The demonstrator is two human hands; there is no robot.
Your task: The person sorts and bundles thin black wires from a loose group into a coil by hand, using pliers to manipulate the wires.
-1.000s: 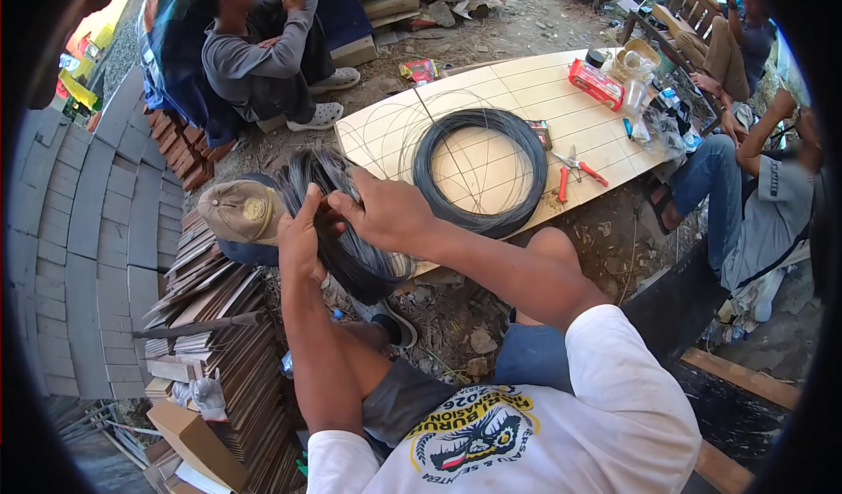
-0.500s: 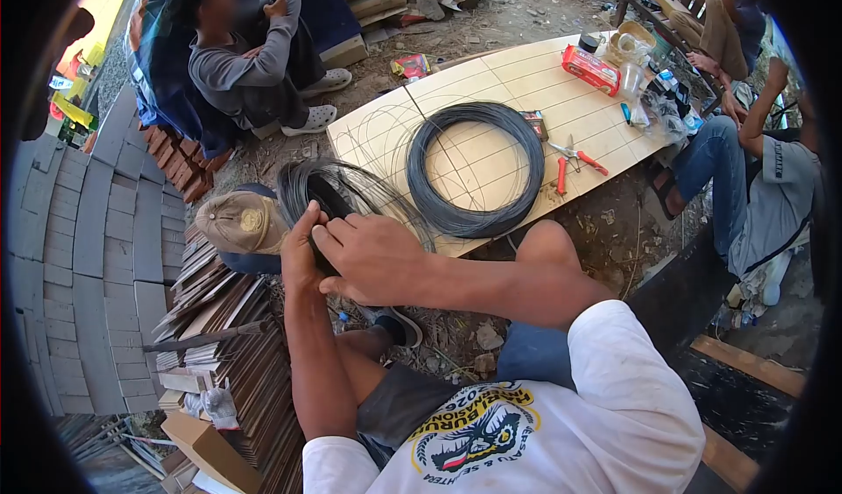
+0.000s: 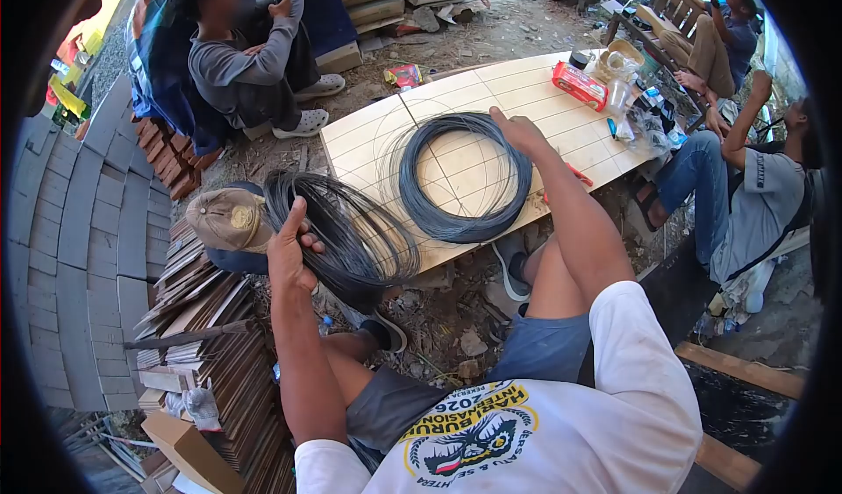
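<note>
My left hand [image 3: 294,247] is closed around a loose bundle of dark wire [image 3: 355,231], its thumb pointing up along the strands. The bundle hangs in long loops off the left end of the table. A round coil of wire [image 3: 417,191] lies flat on the pale tabletop [image 3: 561,126]. My right hand [image 3: 517,130] is over the coil's upper right rim, fingers curled; what they pinch is hidden. Red-handled pliers [image 3: 574,177] show only in part behind my right forearm.
A red packet [image 3: 579,85], a plastic cup and bags crowd the table's far right. A cap [image 3: 228,220] sits at left above stacked thin boards [image 3: 206,345]. Grey blocks [image 3: 74,266] cover the far left. People sit at upper left [image 3: 254,64] and right [image 3: 759,187].
My right hand has moved away from my left hand, right and up to the coil. The wire bundle in my left hand now hangs more in view. The pliers are now mostly covered.
</note>
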